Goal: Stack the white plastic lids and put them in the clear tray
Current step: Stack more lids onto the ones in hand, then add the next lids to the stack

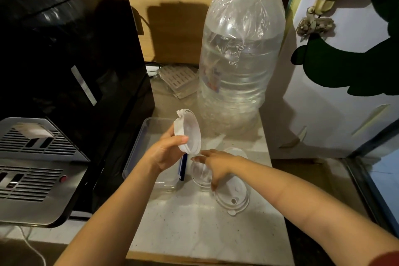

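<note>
A person's left hand [166,153] grips a white lid [188,134] on edge above the clear tray [138,147], while the right hand [213,165], fingers spread, reaches over a lid [201,174] on the counter [194,229]. Two more lids [234,197] lie alongside; nesting rims squarely should keep the stack steady.

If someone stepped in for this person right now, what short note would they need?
Left hand: holds a white lid up on edge above the clear tray.
Right hand: reaching down onto a lid lying on the counter; whether it grips it is unclear.
Two more lids lie on the counter: one near the right wrist, one beyond the hand.
Done: one lid picked up. No lids visible in the tray.
Left: gather and stack all the lids, then set the stack in the tray.
</note>
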A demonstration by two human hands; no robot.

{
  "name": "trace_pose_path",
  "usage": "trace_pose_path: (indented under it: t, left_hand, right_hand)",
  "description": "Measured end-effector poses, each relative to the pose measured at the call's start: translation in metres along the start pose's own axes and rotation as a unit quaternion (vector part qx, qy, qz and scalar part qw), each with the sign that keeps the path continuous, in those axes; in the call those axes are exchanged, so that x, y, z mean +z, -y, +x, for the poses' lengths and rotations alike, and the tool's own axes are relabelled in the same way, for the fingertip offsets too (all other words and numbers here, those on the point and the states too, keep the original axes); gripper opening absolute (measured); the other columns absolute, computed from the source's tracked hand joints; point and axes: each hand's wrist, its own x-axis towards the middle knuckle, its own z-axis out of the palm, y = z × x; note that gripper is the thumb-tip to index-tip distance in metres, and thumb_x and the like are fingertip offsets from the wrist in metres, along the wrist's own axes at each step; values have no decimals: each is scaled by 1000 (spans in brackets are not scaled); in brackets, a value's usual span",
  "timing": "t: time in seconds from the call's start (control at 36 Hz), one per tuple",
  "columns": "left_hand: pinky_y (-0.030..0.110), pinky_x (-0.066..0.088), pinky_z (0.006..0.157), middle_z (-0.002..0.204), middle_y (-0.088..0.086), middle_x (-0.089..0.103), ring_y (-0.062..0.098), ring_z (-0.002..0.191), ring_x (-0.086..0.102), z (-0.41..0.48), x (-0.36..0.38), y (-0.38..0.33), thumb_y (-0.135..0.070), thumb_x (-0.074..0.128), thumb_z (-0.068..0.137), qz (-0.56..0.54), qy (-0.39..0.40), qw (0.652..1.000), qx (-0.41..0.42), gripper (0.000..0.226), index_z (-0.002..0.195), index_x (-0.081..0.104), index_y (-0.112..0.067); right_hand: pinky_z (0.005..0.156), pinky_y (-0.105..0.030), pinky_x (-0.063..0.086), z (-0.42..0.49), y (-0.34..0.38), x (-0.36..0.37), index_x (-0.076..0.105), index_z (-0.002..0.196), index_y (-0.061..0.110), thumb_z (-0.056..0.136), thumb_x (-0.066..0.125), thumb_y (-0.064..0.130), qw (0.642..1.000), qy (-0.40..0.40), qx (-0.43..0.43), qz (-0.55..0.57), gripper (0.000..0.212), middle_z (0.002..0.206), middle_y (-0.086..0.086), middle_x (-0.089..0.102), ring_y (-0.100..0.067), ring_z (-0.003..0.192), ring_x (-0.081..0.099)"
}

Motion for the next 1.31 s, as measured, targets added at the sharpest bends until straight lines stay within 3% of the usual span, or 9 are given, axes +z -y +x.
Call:
trace_pose_path:
  t: [0.28, 0.42, 0.56, 0.67, 0.75, 0.83, 0.94, 1.08, 1.31]
  left_hand:
    - [23, 53, 71, 98, 3, 51, 16, 87, 54, -9, 0, 1, -32, 86, 31, 0, -7, 1000, -5, 84, 109, 52, -25]
    - [23, 54, 67, 95, 3, 53, 14, 84, 57, -10, 0, 1, -23, 81, 34, -6, -13, 1000, 3, 79, 108, 52, -23]
    - [23, 54, 70, 100, 4, 51, 17, 91, 54, -9, -1, -4, -39, 89, 27, -4, -18, 1000, 13, 93, 110, 50, -24]
    - [23, 54, 67, 101, 3, 52, 17, 91, 54, -5, -2, -8, -25, 83, 32, 3, -37, 999, 13, 88, 113, 49, -25]
    - [24, 53, 68, 100, 2, 53, 16, 90, 54, -1, -1, -11, -32, 88, 23, 3, -48, 999, 24, 104, 117, 46, -22]
    - [23, 51, 70, 98, 1, 52, 15, 89, 53, 5, 5, -14, -20, 79, 31, 0, -52, 998, 46, 88, 114, 47, -25]
    - [24, 53, 68, 100, 3, 51, 16, 90, 53, 14, 15, -22, -20, 68, 41, 9, -51, 996, 67, 83, 119, 40, -23]
    - [40, 48, 86, 118, 14, 49, 28, 106, 52, 21, 26, -29, -16, 75, 48, 38, -14, 996, 82, 100, 138, 29, -14]
    - [36, 52, 88, 126, 10, 50, 28, 115, 53, 27, 36, -34, -13, 70, 52, 53, 15, 993, 107, 94, 137, 32, -23]
  right_hand:
    - [103, -39, 39, 3, 11, 3, 13, 147, 33, 69, 77, 30, 1000, 1, 0, -26, 100, 157, -4, 13, -29, 137, 26]
    - [97, -40, 43, -1, 8, -4, 19, 146, 29, 66, 78, 29, 998, -42, 5, 35, 98, 148, -4, 26, -28, 128, 34]
    - [100, -38, 43, -18, -7, -31, 18, 145, 34, 64, 79, 26, 987, -68, 9, 144, 101, 148, -2, 29, -26, 130, 37]
    - [107, -29, 30, -41, -19, -60, 17, 147, 25, 70, 78, 21, 956, -110, 10, 272, 99, 154, -4, 24, -22, 139, 28]
    - [103, -26, 32, -60, -25, -83, 21, 146, 29, 75, 74, 25, 910, -133, 17, 392, 89, 149, -2, 31, -19, 138, 30]
    - [85, -32, 49, -75, -23, -103, 28, 140, 36, 80, 68, 28, 856, -135, 27, 499, 72, 114, 3, 53, -18, 104, 58]
    - [72, -33, 51, -88, -18, -119, 39, 124, 38, 85, 58, 38, 807, -143, 26, 573, 44, 98, 0, 57, -17, 76, 60]
    - [81, -43, 52, -94, -4, -130, 47, 113, 32, 82, 51, 56, 781, -129, 48, 609, 40, 99, -8, 58, -31, 84, 63]
    - [71, -41, 56, -95, 11, -140, 44, 128, 24, 78, 50, 64, 780, -148, 81, 603, 64, 100, -8, 59, -34, 85, 66]
